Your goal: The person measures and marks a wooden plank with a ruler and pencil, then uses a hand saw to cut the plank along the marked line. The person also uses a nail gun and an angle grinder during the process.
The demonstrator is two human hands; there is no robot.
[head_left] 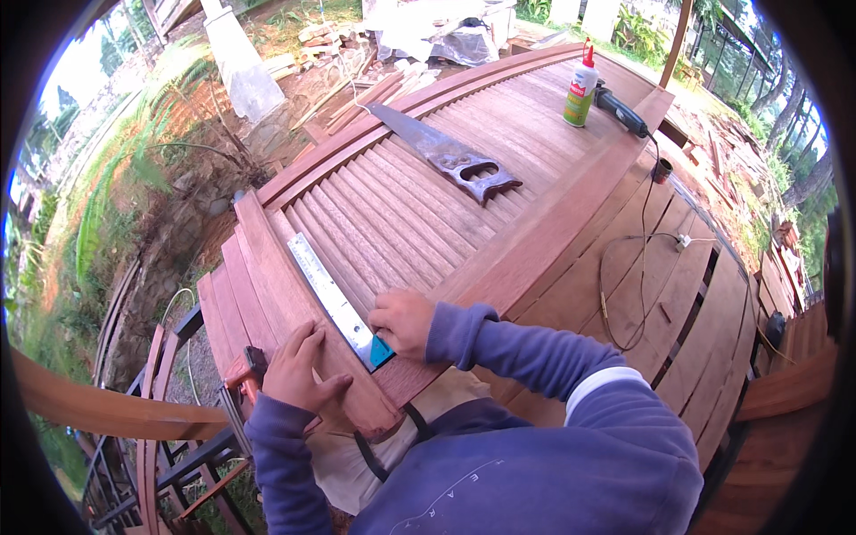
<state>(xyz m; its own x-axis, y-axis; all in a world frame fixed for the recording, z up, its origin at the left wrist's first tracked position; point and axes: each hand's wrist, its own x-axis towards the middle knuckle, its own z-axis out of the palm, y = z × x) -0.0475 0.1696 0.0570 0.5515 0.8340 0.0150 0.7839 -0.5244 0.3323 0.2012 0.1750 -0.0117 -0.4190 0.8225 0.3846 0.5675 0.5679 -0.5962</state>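
Note:
A louvred wooden shutter panel (575, 209) lies flat before me. Across its near left corner rests a try square with a long metal blade (325, 290) and a teal handle (382, 350). My right hand (406, 325) is curled closed beside the handle, against the blade's right edge. Whatever its fingers grip is hidden. My left hand (297, 370) lies on the outer rail (281, 294), left of the blade, fingers stretched and thumb apart. Farther up the slats is a handsaw (441, 156), its handle toward me.
Near the far right corner stand a green-and-white glue bottle (580, 89) with a red cap and a corded power tool (621, 111). Its cable (644, 259) loops over the planks at right. A red-and-black tool (247, 370) sits left of my left hand. Timber offcuts (357, 102) lie beyond.

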